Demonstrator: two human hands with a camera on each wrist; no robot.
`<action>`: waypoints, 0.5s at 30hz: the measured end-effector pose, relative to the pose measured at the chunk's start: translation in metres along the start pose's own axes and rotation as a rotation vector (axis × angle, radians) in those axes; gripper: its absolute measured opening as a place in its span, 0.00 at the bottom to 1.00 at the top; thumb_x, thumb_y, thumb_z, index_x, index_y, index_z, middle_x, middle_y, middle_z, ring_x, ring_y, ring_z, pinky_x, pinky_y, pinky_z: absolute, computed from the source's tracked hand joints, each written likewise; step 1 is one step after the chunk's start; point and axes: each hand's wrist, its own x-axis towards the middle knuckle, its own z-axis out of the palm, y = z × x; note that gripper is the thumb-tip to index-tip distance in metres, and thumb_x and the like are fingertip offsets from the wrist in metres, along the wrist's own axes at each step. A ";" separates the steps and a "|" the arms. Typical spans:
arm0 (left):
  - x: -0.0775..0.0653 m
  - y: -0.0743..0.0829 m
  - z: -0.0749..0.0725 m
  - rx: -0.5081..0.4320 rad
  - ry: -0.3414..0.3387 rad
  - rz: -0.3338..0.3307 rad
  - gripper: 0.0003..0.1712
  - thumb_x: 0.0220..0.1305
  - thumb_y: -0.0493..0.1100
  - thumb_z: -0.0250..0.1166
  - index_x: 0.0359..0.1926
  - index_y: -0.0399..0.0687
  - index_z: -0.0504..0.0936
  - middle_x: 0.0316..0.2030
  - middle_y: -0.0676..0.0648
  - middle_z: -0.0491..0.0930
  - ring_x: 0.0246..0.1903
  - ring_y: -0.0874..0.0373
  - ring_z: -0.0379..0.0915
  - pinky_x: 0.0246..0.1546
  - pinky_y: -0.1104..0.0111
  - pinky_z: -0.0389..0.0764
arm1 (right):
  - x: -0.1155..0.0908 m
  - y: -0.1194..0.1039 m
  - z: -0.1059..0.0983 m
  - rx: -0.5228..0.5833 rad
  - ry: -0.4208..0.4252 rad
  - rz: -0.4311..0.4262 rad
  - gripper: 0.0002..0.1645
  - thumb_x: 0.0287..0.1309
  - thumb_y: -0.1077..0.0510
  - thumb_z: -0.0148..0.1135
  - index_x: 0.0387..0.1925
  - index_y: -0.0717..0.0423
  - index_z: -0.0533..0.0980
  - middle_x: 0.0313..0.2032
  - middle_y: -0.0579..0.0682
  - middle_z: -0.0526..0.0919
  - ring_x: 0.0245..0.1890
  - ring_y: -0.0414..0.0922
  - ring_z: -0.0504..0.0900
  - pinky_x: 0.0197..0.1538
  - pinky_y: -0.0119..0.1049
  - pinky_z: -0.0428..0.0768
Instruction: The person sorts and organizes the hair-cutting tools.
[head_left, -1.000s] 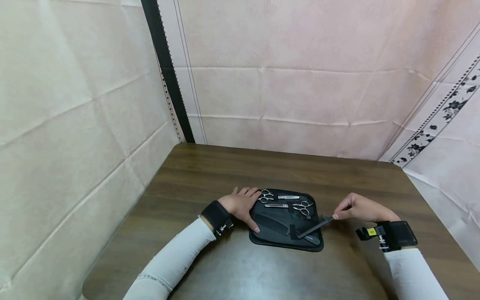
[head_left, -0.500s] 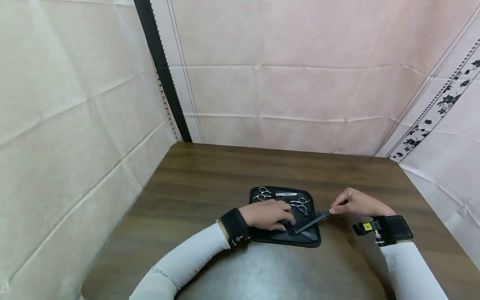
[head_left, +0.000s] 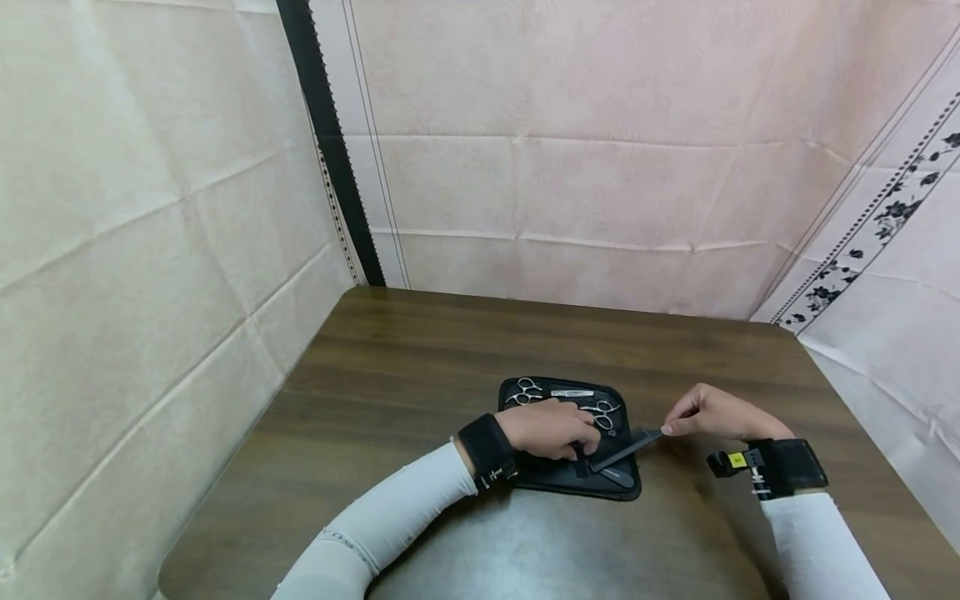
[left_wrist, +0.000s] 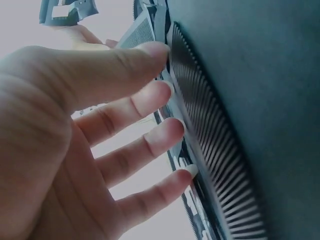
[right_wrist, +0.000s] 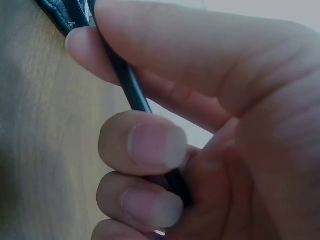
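A brown wooden table [head_left: 420, 350] fills the lower half of the head view. The open black case [head_left: 551, 477] lies just right of centre on it. The left hand [head_left: 551, 429] reaches over the case from the left, its fingers fanned and slightly bent, gripping nothing that shows; whether the fingertips press the lining is unclear. The right hand [head_left: 720, 414], right of the case, holds a dark comb [head_left: 628, 448] by its near end. That comb slants across the case's right edge, its far end inside; whether it sits under a strap can't be told. Another comb [left_wrist: 210, 135] lies in the case, just beside the left fingertips. If the held comb is pushed at this slant, its tip could snag or bend. A slip of the left hand could shift the case or nudge the scissors [head_left: 602, 412] at the upper right.
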 end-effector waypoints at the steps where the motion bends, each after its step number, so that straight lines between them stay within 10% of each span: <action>1: 0.000 0.000 0.000 0.002 0.000 0.000 0.09 0.71 0.47 0.69 0.50 0.63 0.84 0.49 0.60 0.79 0.46 0.64 0.71 0.47 0.75 0.73 | 0.000 0.000 0.000 0.000 0.000 0.002 0.08 0.66 0.56 0.70 0.36 0.55 0.91 0.33 0.56 0.90 0.30 0.40 0.80 0.37 0.33 0.76; 15: -0.003 0.001 0.001 -0.067 -0.027 -0.005 0.08 0.72 0.45 0.67 0.48 0.66 0.82 0.50 0.60 0.76 0.50 0.62 0.67 0.49 0.69 0.69 | 0.001 -0.002 0.001 0.004 -0.028 0.070 0.09 0.65 0.55 0.70 0.35 0.55 0.90 0.33 0.56 0.89 0.31 0.42 0.79 0.38 0.34 0.74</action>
